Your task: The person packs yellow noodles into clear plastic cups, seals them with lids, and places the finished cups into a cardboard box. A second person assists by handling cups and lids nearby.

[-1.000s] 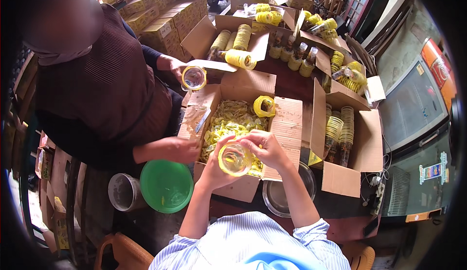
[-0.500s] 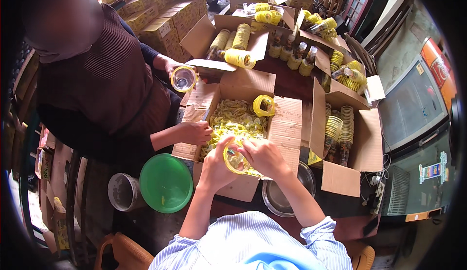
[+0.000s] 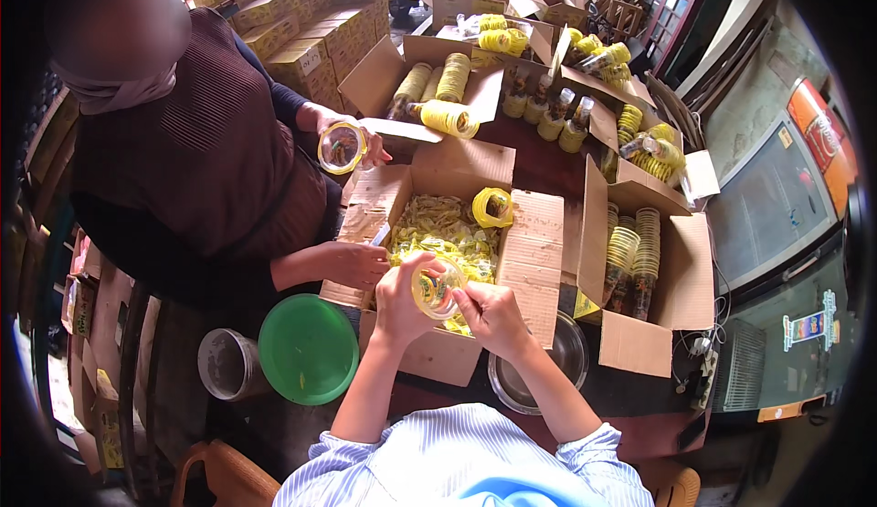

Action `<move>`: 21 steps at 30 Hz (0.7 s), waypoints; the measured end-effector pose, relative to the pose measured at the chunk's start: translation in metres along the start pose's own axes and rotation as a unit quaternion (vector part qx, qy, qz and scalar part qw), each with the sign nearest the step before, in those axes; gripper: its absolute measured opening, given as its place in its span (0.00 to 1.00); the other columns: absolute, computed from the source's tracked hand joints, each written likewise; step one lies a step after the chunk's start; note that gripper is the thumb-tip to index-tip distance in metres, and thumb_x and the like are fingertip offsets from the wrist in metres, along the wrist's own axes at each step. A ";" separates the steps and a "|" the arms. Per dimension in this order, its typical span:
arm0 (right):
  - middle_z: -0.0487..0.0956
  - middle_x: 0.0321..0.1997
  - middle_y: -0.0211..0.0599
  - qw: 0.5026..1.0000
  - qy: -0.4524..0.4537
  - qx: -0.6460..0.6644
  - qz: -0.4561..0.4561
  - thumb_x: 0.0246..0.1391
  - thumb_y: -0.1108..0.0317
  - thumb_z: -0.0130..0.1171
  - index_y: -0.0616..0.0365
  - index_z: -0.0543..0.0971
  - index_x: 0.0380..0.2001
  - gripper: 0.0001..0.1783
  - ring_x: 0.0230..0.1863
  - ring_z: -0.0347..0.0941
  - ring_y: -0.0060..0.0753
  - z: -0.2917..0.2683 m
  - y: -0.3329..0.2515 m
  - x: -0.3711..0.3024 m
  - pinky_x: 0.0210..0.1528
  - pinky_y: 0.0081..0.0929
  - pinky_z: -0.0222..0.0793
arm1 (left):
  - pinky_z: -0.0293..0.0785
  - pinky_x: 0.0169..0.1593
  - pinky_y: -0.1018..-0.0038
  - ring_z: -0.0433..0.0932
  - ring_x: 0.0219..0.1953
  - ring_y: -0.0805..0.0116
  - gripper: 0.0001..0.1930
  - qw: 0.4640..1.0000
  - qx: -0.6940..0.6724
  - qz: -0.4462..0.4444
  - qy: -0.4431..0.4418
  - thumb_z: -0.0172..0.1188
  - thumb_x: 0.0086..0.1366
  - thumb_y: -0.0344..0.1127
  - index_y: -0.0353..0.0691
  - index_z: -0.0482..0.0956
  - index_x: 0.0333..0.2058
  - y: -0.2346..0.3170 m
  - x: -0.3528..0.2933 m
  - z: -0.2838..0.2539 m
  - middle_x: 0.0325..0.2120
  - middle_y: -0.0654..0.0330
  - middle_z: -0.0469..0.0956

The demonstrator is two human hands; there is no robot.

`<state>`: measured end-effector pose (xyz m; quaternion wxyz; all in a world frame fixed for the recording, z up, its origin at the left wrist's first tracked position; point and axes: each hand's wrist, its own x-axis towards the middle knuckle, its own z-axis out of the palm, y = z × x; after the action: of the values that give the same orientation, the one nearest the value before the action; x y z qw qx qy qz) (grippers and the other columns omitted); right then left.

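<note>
In front of me, my left hand (image 3: 403,303) is wrapped around a clear plastic cup (image 3: 426,304) with a pale yellowish rim, its round mouth facing up toward me. Close against the cup's right side is my right hand (image 3: 494,317), fingers curled and thumb at the rim. Something thin and dark seems to stick out behind that fist, too little of it showing to name. Both hands are above the near side of an open cardboard box (image 3: 533,260), which holds a heap of yellow and clear plastic scraps (image 3: 429,224). A yellow-rimmed cup (image 3: 493,206) rests on the heap.
At left a person (image 3: 196,151) holds another clear cup (image 3: 342,148) and a small pale-bladed tool (image 3: 380,234). A green basin (image 3: 309,349), grey bucket (image 3: 229,364) and metal bowl (image 3: 559,370) stand nearby. Boxes of stacked cups (image 3: 647,260) and several bottles (image 3: 575,123) stand beyond.
My cup has turned and shifted slightly up-left, and my right hand has drawn a little lower beside its rim. The other person's tool hand has moved left and tilted their cup.
</note>
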<state>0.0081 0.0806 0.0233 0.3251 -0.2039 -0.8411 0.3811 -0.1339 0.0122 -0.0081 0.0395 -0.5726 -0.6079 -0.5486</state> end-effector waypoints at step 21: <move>0.68 0.15 0.47 0.998 0.052 -0.028 0.026 0.54 0.69 0.51 0.64 0.70 0.18 0.13 0.18 0.68 0.47 0.015 -0.007 -0.007 0.20 0.35 0.62 | 0.73 0.40 0.79 0.76 0.35 0.73 0.36 0.902 -0.346 -0.234 -0.110 0.72 0.38 0.30 0.41 0.63 0.47 -0.028 -0.004 0.010 0.32 0.62 0.75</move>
<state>0.0012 0.0646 0.0184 0.3529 -0.2544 -0.8278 0.3541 -0.1477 0.0244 -0.0321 -0.3577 -0.4483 -0.4964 -0.6516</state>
